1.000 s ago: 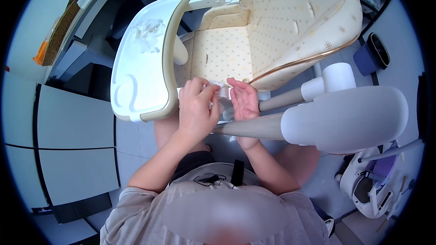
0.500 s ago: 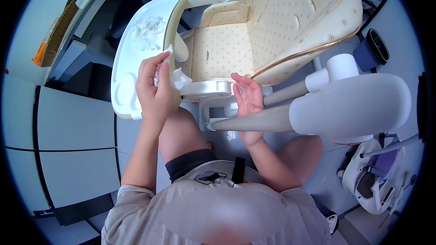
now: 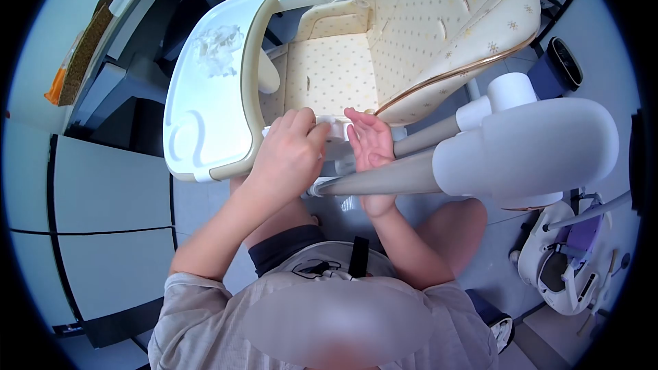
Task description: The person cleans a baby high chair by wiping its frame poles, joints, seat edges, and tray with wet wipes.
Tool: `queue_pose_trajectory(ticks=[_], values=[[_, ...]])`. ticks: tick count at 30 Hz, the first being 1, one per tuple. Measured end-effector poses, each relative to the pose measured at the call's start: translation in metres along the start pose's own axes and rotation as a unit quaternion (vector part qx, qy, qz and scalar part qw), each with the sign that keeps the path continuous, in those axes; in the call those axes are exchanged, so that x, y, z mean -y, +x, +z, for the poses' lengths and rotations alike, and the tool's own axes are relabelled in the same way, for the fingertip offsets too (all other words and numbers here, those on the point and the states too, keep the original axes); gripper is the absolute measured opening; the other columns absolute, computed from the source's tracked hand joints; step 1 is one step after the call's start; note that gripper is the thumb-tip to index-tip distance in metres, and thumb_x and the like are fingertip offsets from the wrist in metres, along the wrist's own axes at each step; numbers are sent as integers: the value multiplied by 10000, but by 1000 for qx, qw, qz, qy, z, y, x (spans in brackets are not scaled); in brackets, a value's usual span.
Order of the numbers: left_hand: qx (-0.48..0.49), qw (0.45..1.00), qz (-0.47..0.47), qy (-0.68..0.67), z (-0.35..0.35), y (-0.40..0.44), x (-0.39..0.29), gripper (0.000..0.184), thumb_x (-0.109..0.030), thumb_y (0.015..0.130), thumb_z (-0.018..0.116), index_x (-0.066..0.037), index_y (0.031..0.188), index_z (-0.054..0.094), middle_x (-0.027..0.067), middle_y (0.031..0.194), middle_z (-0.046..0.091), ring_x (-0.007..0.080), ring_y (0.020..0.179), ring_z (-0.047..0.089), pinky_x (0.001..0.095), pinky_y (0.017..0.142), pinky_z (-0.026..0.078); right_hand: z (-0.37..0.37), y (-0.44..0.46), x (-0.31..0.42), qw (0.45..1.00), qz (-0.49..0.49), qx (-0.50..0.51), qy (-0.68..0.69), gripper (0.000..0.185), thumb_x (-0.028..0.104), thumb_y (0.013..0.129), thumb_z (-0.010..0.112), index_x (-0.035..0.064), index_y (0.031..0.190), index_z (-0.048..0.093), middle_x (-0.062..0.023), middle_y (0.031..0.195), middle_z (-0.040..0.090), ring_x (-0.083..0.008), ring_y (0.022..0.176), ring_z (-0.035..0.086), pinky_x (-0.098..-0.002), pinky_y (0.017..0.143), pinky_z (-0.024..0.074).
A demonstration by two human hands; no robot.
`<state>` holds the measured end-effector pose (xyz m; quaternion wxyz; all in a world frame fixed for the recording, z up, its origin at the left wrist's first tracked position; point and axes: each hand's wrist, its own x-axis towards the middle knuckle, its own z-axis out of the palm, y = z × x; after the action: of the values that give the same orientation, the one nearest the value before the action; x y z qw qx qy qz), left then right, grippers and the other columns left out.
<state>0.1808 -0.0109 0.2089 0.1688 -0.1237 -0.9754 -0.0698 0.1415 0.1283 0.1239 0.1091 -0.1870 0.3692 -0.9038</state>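
My left hand (image 3: 291, 151) is closed, back up, over the side arm of a high chair. A bit of crumpled white wipe (image 3: 327, 120) shows at its fingertips; the rest is hidden under the hand. Just to the right, my right hand (image 3: 372, 140) is turned palm up with its fingers apart, holding nothing, beside the grey leg tube (image 3: 384, 177). The white tray (image 3: 219, 120) of the chair is on the left, with a heap of crumpled white wipes (image 3: 218, 49) on it. The cream patterned seat (image 3: 332, 72) lies beyond my hands.
A rounded white and grey chair foot (image 3: 528, 154) sticks out to my right. Behind it stands a dark blue bin (image 3: 555, 68). A white and purple wheeled child's seat (image 3: 558, 260) is at the lower right. White cabinets (image 3: 113, 185) line the left.
My left hand has moved from the tray's edge to the right and down onto the chair's side arm, turning back up with the wipe. My right hand stays nearly in place.
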Motion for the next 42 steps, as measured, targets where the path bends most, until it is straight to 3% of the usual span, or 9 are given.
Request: queue_pose_trajectory(ticks=[7, 13, 19, 25, 27, 32, 36, 39, 42], values=[[93, 969, 110, 203, -7, 9, -4, 279, -105, 742, 583, 11, 994, 616, 82, 871, 516, 227, 833, 524, 319, 717, 414, 1, -2, 0, 1000, -6, 14, -14, 626, 346, 891, 481, 1, 1390, 326, -238, 1458, 351, -299, 1421, 276, -418, 1184, 152], [119, 980, 149, 55, -12, 19, 22, 260, -64, 697, 648, -4, 948, 618, 100, 869, 548, 260, 863, 560, 366, 767, 445, 2, -3, 0, 1000, -8, 9, -25, 632, 343, 874, 480, -1, 1383, 332, -241, 1454, 354, -303, 1421, 278, -417, 1186, 153], [118, 974, 127, -145, -22, 18, 37, 162, 5, 725, 589, 4, 879, 638, 145, 800, 549, 316, 777, 584, 391, 714, 477, 3, -7, -4, 1000, -15, 19, -19, 629, 321, 859, 483, 0, 1380, 338, -234, 1449, 364, -303, 1420, 284, -414, 1187, 152], [-66, 966, -122, -220, -60, -4, 50, 160, 0, 765, 560, 3, 905, 639, 131, 842, 576, 267, 785, 595, 341, 739, 484, 6, -12, -1, 1000, -13, 6, -23, 611, 315, 855, 488, 0, 1362, 353, -232, 1440, 380, -307, 1417, 291, -415, 1187, 151], [-48, 974, -77, -209, -54, -10, 51, 176, 3, 774, 556, 7, 926, 643, 126, 853, 585, 259, 788, 599, 335, 738, 485, 9, -11, 0, 1000, -9, -5, -15, 601, 319, 859, 485, 2, 1354, 358, -236, 1432, 391, -310, 1413, 297, -418, 1185, 153], [2, 987, 39, -155, -15, -20, 26, 334, 17, 749, 673, -30, 1079, 679, 105, 845, 540, 263, 767, 557, 350, 696, 471, 8, -17, -3, 999, -31, -12, -21, 482, 317, 903, 448, -39, 1229, 443, -264, 1253, 546, -347, 1305, 450, -447, 1142, 252], [-44, 995, 90, -22, 8, -17, 19, 425, -17, 714, 748, -48, 1132, 673, 95, 842, 516, 259, 740, 527, 373, 654, 449, -1, -25, -4, 996, -46, -11, -72, 407, 297, 970, 401, -67, 1122, 499, -271, 1083, 637, -359, 1174, 573, -463, 1072, 365], [-55, 993, 100, -13, 13, -10, 24, 429, -23, 705, 765, -44, 1123, 671, 93, 839, 520, 257, 729, 523, 373, 643, 444, -7, -21, -10, 979, -140, -9, -148, 341, 228, 996, 396, -75, 1073, 533, -267, 1019, 660, -347, 1088, 627, -439, 993, 447], [-69, 992, 106, -27, 19, -2, 30, 390, -21, 706, 776, -32, 1084, 680, 96, 837, 532, 261, 730, 537, 376, 638, 455, -18, -24, -17, 970, -153, -90, -166, 226, 52, 959, 417, -56, 929, 614, -129, 861, 692, -232, 835, 683, -323, 787, 530]])
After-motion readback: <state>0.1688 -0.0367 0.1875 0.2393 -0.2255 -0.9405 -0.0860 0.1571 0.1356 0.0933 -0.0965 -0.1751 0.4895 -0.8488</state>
